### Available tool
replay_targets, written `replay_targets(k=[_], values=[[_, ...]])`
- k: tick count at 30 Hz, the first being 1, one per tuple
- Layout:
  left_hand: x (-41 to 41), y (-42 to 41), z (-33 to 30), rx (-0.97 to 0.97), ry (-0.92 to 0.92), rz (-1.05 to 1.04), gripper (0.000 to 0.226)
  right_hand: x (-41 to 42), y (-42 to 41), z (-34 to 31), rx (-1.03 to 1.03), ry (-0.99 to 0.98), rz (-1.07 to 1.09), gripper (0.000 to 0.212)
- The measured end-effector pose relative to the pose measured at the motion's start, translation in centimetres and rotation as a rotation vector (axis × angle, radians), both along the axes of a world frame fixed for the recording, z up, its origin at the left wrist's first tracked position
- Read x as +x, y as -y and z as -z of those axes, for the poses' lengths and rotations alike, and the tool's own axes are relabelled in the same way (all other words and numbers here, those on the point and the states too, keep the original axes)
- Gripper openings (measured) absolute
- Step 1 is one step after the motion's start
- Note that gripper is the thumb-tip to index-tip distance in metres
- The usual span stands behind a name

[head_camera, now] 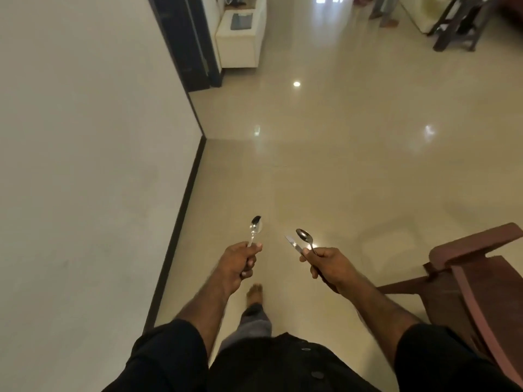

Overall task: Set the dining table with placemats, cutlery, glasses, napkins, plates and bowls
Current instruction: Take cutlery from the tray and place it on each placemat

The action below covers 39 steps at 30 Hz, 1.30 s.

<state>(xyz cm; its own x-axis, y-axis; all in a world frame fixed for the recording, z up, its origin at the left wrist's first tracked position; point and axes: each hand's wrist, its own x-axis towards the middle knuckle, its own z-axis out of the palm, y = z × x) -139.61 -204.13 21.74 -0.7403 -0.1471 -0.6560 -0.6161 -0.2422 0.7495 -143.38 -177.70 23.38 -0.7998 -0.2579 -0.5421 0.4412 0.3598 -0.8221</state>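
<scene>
My left hand (pixel 239 263) grips the handle of a steel spoon (pixel 255 226), its bowl pointing up and away from me. My right hand (pixel 325 263) grips the handles of a second steel spoon (pixel 304 236) and a table knife (pixel 291 241) together, both tips pointing up and to the left. Both hands are held out in front of me at about waist height over a glossy beige floor (pixel 339 165). No dining table top is in view.
A white wall (pixel 85 165) with a dark skirting runs along my left. A reddish plastic chair (pixel 467 281) stands close on my right. Far ahead are a white cabinet (pixel 240 38), a dark wooden furniture leg (pixel 455 26) and another person's feet (pixel 385 19).
</scene>
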Motion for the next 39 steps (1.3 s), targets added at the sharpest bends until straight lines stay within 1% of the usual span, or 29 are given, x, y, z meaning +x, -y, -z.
replay_targets(k=[3, 7, 8, 11, 14, 18, 20, 22, 24, 26, 31, 33, 34, 36, 39], values=[[-9.2, -0.4, 0.4, -0.017, 0.034, 0.106, 0.023, -6.5, 0.8, 0.5, 0.038, -0.047, 0.011, 0.032], [-19.6, -1.6, -0.1, -0.016, 0.033, 0.355, 0.036, -13.3, 1.4, -0.4, 0.106, -0.064, -0.006, 0.033], [-22.2, -2.0, -0.2, -0.028, 0.037, 0.416, 0.032, -14.8, 1.3, -0.6, 0.113, -0.058, 0.011, 0.033], [-29.8, -4.3, -0.3, -0.051, 0.04, 0.561, 0.01, -19.2, -0.1, -0.6, 0.13, -0.023, 0.083, 0.035], [-37.1, -7.1, 0.4, -0.088, 0.046, 0.578, 0.009, -24.2, -3.6, 0.0, 0.104, 0.065, 0.164, 0.03], [-46.2, -10.9, 1.9, -0.11, 0.117, 0.467, 0.012, -30.7, -11.8, 2.2, -0.087, 0.136, 0.462, 0.027], [-50.0, -13.3, 2.0, -0.131, 0.144, 0.485, 0.013, -34.0, -15.5, 2.7, -0.186, 0.158, 0.59, 0.026], [-53.5, -16.3, 1.4, -0.156, 0.15, 0.567, 0.011, -37.4, -18.6, 2.4, -0.281, 0.168, 0.72, 0.024], [-57.2, -20.0, 0.4, -0.144, 0.136, 0.638, 0.012, -41.1, -21.4, 1.3, -0.41, 0.161, 0.855, 0.022], [-60.6, -24.1, -0.6, -0.117, 0.127, 0.705, 0.014, -44.6, -24.5, -0.1, -0.494, 0.139, 0.952, 0.017], [-69.4, -34.4, -1.6, -0.059, 0.035, 0.967, 0.016, -51.7, -31.3, -2.2, -0.577, 0.064, 1.097, 0.02], [-74.9, -41.2, -0.2, -0.031, 0.021, 1.138, 0.013, -54.9, -36.0, -1.1, -0.592, 0.026, 1.216, 0.018], [-75.8, -42.5, -0.3, -0.034, 0.018, 1.153, 0.012, -55.5, -36.8, -1.1, -0.59, 0.026, 1.23, 0.018], [-78.7, -46.8, -0.6, 0.027, 0.013, 1.221, 0.011, -56.7, -39.5, -0.7, -0.6, -0.006, 1.273, 0.019], [-83.7, -55.2, -0.2, 0.011, 0.024, 1.416, 0.02, -59.4, -44.3, 0.0, -0.558, -0.02, 1.44, 0.023]])
